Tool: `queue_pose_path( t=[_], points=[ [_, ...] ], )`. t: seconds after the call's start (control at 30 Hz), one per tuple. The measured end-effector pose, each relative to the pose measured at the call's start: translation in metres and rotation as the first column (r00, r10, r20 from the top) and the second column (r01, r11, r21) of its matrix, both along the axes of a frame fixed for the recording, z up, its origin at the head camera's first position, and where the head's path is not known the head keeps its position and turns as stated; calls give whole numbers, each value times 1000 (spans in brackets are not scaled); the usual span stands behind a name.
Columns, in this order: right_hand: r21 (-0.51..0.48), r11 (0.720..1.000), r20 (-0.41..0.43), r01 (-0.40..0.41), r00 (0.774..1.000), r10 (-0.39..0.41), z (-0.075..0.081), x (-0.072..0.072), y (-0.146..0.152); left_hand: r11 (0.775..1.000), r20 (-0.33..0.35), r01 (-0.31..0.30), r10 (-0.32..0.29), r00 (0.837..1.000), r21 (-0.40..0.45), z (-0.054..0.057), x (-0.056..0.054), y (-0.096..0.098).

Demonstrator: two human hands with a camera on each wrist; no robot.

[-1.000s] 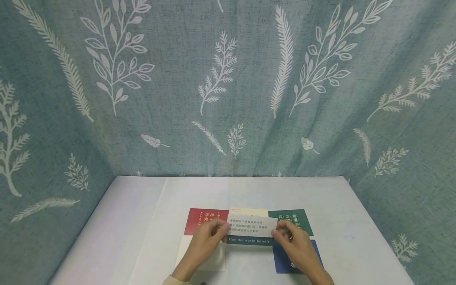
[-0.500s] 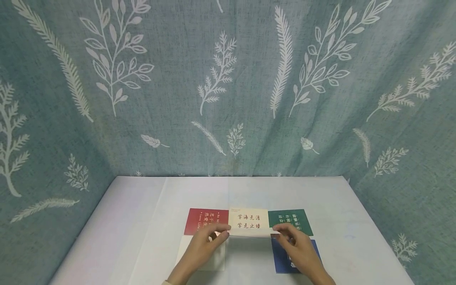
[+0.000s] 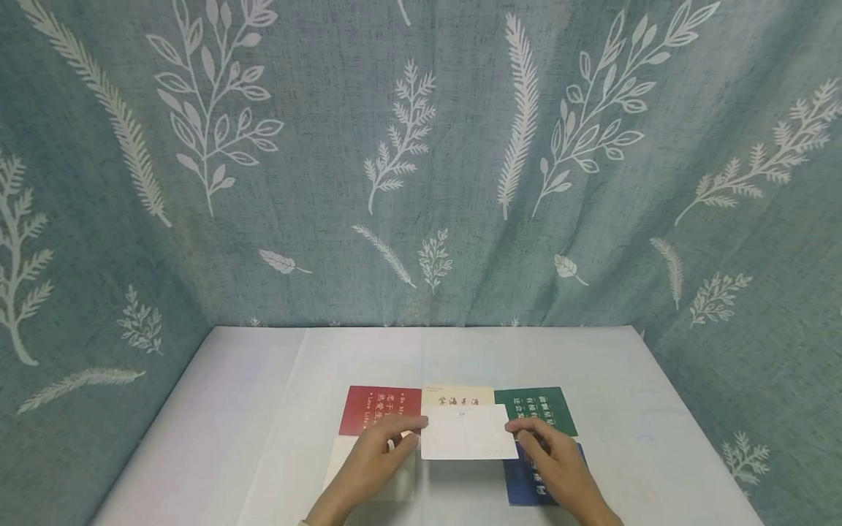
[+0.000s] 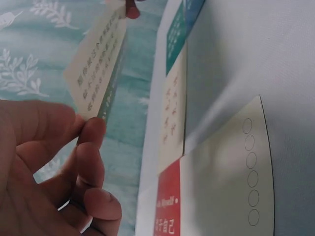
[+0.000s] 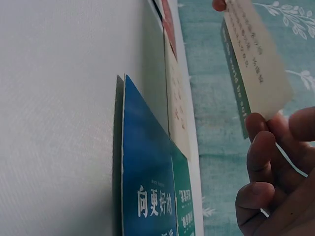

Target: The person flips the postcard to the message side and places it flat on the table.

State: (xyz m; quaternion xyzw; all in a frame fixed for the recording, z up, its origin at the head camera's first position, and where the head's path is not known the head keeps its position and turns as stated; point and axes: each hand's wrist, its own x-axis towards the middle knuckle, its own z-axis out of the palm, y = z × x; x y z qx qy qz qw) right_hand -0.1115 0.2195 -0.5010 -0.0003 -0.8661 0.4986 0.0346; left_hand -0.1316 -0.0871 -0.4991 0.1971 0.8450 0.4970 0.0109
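A postcard [image 3: 465,437] is held up above the table between both hands, its plain white back facing the head camera. My left hand [image 3: 376,453] pinches its left edge and my right hand [image 3: 552,460] pinches its right edge. Both wrist views show the printed face, with lines of text and a dark green band. Behind the held card lies a cream card [image 3: 458,392] with lettering, partly covered. A red card [image 3: 371,409] and a white card [image 3: 340,460] lie by the left hand; a green card [image 3: 549,409] and a blue card [image 3: 522,482] lie by the right.
The white table [image 3: 263,409] reaches back to a teal curtain [image 3: 329,183] with white leaf prints. More curtain hangs at both sides. In the left wrist view, the white card [image 4: 216,187] shows a row of small circles.
The held postcard has turned over: its text and green band faced the head camera, then it appeared nearly edge-on, and now its white back shows. Both hands keep their hold, almost in place.
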Motion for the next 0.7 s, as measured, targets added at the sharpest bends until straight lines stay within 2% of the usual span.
queue_pose_path(
  t=[0.23, 0.43, 0.57, 0.63, 0.7],
  points=[
    [38, 999, -28, 4, 1000, -3, 1, 2, -2, 997, -69, -57, 54, 996, -47, 1, 1, 2],
    [64, 998, -94, -28, 995, 34, -2, 1, -3, 981, -154, -128, 105, 982, -148, 3, 3, 5],
    [82, 994, -144, -72, 986, 83, -4, 0, -1, 956, -254, -179, 118, 960, -232, 4, 4, 8],
    [103, 991, -161, -88, 982, 104, -5, 0, -1, 940, -319, -209, 117, 941, -272, 4, 6, 10],
    [138, 985, -174, -102, 977, 125, -5, 0, 0, 928, -391, -231, 104, 915, -293, 3, 7, 11]
  ],
)
